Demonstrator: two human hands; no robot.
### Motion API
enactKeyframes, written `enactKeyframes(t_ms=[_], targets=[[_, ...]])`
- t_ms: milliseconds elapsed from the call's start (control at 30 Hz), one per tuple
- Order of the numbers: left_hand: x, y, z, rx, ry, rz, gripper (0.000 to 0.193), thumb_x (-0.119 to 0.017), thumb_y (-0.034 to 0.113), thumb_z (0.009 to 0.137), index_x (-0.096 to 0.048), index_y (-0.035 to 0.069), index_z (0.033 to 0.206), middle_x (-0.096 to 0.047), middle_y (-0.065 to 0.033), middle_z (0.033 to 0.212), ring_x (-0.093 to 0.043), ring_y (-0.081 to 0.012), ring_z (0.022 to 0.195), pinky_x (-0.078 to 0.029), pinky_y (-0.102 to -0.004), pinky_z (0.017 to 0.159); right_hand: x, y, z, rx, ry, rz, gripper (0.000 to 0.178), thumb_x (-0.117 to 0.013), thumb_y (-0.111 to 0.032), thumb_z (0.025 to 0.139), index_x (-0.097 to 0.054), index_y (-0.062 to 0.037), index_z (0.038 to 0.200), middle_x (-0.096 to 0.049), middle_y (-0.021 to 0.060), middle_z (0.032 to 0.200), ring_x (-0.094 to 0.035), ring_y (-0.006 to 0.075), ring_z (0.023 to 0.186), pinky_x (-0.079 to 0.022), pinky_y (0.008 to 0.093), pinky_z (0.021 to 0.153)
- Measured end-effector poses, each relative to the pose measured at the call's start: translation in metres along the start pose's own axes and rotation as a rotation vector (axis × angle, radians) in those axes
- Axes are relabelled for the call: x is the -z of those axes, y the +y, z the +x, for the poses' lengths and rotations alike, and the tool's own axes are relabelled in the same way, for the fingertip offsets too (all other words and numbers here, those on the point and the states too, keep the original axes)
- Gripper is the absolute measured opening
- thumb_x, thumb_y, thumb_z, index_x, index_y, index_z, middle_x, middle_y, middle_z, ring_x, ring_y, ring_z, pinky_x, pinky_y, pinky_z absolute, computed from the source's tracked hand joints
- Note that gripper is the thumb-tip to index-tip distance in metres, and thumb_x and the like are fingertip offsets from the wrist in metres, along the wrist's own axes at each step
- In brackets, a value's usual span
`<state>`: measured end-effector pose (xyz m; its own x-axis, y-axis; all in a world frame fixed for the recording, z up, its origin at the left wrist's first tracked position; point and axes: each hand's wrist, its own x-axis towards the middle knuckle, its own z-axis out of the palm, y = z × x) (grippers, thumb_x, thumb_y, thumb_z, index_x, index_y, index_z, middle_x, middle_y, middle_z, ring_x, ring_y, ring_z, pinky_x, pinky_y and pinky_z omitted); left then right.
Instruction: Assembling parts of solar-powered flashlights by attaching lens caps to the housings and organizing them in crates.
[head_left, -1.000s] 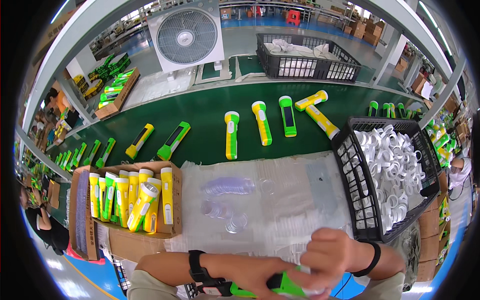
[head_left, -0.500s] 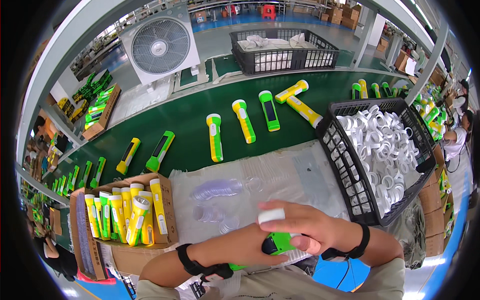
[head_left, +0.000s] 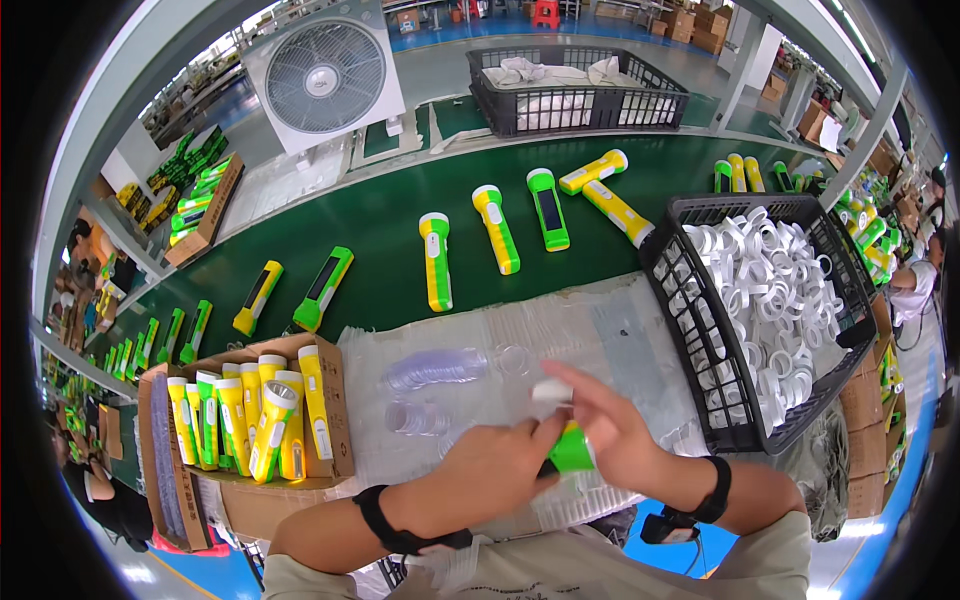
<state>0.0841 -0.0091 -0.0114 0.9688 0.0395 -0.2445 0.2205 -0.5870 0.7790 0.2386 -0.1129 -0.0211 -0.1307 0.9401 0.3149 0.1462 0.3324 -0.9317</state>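
On the left, we see a row of dark printed characters running along the side of a cardboard carton (head_left: 192, 505). At the far left, the hub of the fan (head_left: 322, 82) carries a small mark, too small for us to read. At the near edge, we find a line of small dark lettering across the shirt (head_left: 560, 572), partly cut off and illegible.

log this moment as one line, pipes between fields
left hand: grips green flashlight | right hand: holds white ring beside it | clear discs: beyond left hand | right crate: white rings inside
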Motion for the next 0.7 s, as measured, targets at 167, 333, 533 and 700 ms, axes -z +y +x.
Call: enactKeyframes(t_ms=[167, 333, 533, 700], targets=[[0.002, 0.001, 0.009, 0.100, 0.231, 0.218, 0.049, -0.065, 0.027, 0.080, -0.044, 0.004, 0.118, -0.063, -0.0155, 0.079, -0.063, -0.0334, 0.065, -0.051, -0.0345, 0.059, 0.005, 0.014, 0.004, -0.450, 0.528, 0.350, 0.047, -0.040, -0.029, 0.091, -0.040, -0.0073, 0.133, -0.045, 0.0139, 0.130, -0.037, 0.0298, 0.127, -0.033, 0.0400, 0.101], [0.002, -0.002, -0.003, 0.025, -0.270, -0.497, 0.057, -0.066, 0.032, 0.077, -0.043, 0.004, 0.120, -0.063, -0.0162, 0.078, -0.063, -0.0354, 0.068, -0.051, -0.0393, 0.061, 0.016, -0.010, 0.000, 0.456, -0.203, -0.257, 0.047, -0.037, -0.019, 0.090, -0.037, -0.0064, 0.136, -0.056, 0.0137, 0.112, -0.050, 0.0287, 0.116, -0.038, 0.0384, 0.098], [-0.021, 0.003, 0.022, 0.168, 0.242, 0.038, 0.058, -0.068, 0.033, 0.076, -0.044, 0.002, 0.119, -0.063, -0.0202, 0.081, -0.063, -0.0342, 0.069, -0.050, -0.0397, 0.062, 0.008, 0.007, 0.001, -0.455, 0.510, 0.242, 0.047, -0.040, -0.012, 0.089, -0.036, -0.0062, 0.136, -0.055, 0.0123, 0.113, -0.053, 0.0201, 0.106, -0.044, 0.0341, 0.089], [0.006, 0.005, 0.005, 0.159, -0.139, -0.481, 0.056, -0.067, 0.035, 0.079, -0.043, 0.002, 0.117, -0.062, -0.0170, 0.080, -0.063, -0.0276, 0.063, -0.050, -0.0333, 0.059, 0.016, 0.001, -0.015, -0.007, 0.039, 0.114, 0.044, -0.043, -0.015, 0.091, -0.040, -0.0055, 0.133, -0.055, 0.0114, 0.114, -0.053, 0.0180, 0.103, -0.044, 0.0296, 0.084]])
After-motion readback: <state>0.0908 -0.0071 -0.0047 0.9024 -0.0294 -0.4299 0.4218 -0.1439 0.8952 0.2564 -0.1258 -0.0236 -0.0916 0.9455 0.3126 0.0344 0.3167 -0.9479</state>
